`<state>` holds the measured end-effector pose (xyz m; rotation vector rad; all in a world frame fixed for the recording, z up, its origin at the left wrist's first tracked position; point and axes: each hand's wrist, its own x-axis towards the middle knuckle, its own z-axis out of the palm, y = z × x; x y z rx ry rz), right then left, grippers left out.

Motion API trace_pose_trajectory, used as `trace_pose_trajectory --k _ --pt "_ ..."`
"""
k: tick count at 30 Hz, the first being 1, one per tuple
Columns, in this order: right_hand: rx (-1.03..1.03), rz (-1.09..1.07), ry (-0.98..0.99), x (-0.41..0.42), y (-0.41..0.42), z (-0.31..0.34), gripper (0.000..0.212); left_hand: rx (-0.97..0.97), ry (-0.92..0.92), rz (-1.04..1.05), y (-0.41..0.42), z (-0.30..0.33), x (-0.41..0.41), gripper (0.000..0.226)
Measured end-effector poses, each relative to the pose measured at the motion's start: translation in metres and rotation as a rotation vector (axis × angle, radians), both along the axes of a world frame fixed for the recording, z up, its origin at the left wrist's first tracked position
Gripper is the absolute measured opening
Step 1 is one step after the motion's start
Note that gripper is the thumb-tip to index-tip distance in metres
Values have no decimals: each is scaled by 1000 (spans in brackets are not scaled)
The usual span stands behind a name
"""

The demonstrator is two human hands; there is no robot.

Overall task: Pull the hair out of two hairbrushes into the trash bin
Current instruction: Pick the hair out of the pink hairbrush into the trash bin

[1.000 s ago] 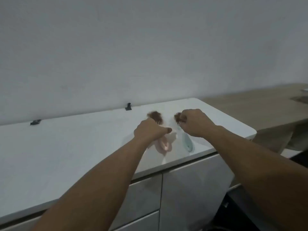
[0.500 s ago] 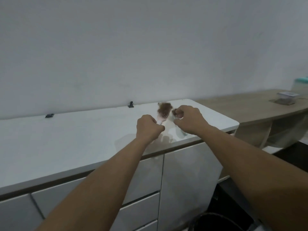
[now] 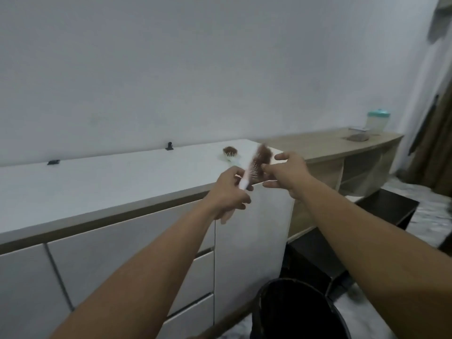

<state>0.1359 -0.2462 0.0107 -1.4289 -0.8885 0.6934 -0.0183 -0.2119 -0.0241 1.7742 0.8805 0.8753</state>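
My left hand (image 3: pixel 230 192) grips the handle of a pink-white hairbrush (image 3: pixel 254 167), held up in the air, its bristles clogged with brown hair (image 3: pixel 265 154). My right hand (image 3: pixel 287 173) is at the brush head, its thumb and forefinger touching the hair by the bristles while the other fingers are spread. A second hairbrush (image 3: pixel 230 154), also full of brown hair, lies on the white countertop (image 3: pixel 110 182) behind. The black trash bin (image 3: pixel 293 311) stands on the floor at the lower right, below my right forearm.
White cabinet drawers (image 3: pixel 137 260) run under the countertop. Two small black clips (image 3: pixel 169 146) sit by the wall. A lower wooden shelf (image 3: pixel 325 143) to the right carries a teal-lidded container (image 3: pixel 378 121). A dark low table (image 3: pixel 389 206) stands by the bin.
My left hand has lifted one brush off the counter toward me. My right hand left the other brush on the counter and came to the raised brush's hair. The view dropped, showing the bin.
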Motion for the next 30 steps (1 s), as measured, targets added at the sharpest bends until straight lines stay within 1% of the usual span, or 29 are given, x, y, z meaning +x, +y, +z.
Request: trace_pose_trajectory --k 2,5,6,8,9,12,15,16,19,21,24,26,28,30 --pt "-14 14 41 7 -23 -15 51 -37 28 -63 -13 -16 5 52" --pt "-76 21 67 16 -52 -47 45 -81 70 -111 -27 -48 13 50" --pt "-93 19 80 19 -59 -61 39 -98 89 -122 -31 -60 15 47" --pt "-128 17 108 27 -64 -91 19 -154 104 -121 -38 -86 21 40" --pt "-146 15 118 30 -66 -105 12 -178 102 -103 -41 -99 26 35" --pt "-195 0 160 42 -63 -152 7 -242 73 -27 -49 -139 39 27" --pt "-249 -25 237 49 -62 -197 9 -319 75 14 -52 -184 51 13" --pt "-254 -33 265 51 -63 -212 10 -337 81 27 -52 -198 53 12" --pt "-259 -58 282 53 -67 -253 24 -369 111 51 -52 -239 64 17" --pt "-289 -104 256 57 -69 -282 27 -385 153 54 -54 -264 72 15" --pt "-355 -167 241 65 -70 -317 17 -419 189 53 -61 -296 84 10" --pt "-373 -182 252 72 -73 -330 9 -437 192 68 -64 -310 91 13" --pt "-389 -190 257 80 -76 -342 8 -479 205 74 -67 -322 98 16" --pt "-399 -218 285 89 -80 -356 9 -543 217 67 -70 -332 105 13"
